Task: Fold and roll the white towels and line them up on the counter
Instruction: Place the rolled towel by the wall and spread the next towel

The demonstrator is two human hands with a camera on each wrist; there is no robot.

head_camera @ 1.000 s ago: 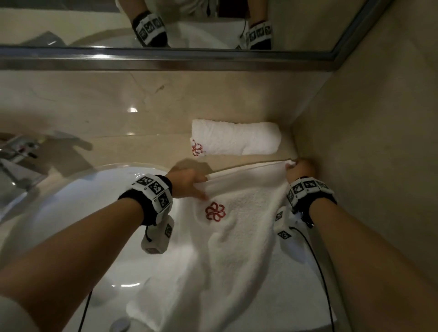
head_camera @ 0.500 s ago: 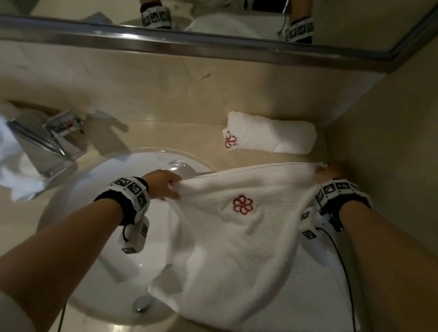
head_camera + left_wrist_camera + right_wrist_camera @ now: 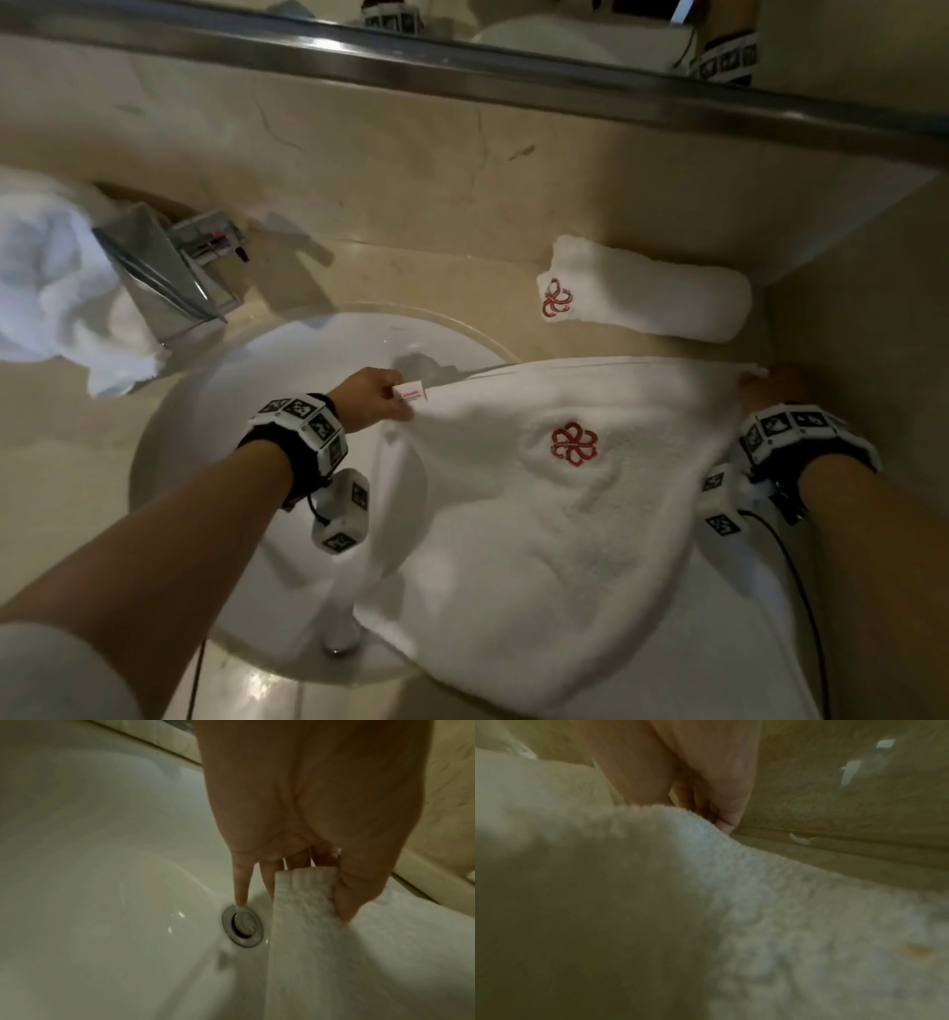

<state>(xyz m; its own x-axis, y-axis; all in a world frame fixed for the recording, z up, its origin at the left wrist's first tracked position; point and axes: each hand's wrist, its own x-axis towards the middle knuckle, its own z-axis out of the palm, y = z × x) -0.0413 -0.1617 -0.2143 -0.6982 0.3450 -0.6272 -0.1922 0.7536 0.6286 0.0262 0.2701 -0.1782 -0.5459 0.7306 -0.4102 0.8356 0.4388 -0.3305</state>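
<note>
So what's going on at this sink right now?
A person is working through white towels at a bathroom counter. The left hand and right hand each pinch a top corner of an open towel, holding it spread over the sink. One rolled towel already lies on the counter by the wall. A crumpled towel waits beside the faucet.

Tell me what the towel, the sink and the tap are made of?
Towel: soft looped cloth, probably cotton; its surface is fuzzy and it sags where the hands hold it.
Sink: smooth glossy white, likely ceramic; lights glint on it.
Tap: shiny silver metal, probably chrome-plated; it reflects like a mirror.
</note>
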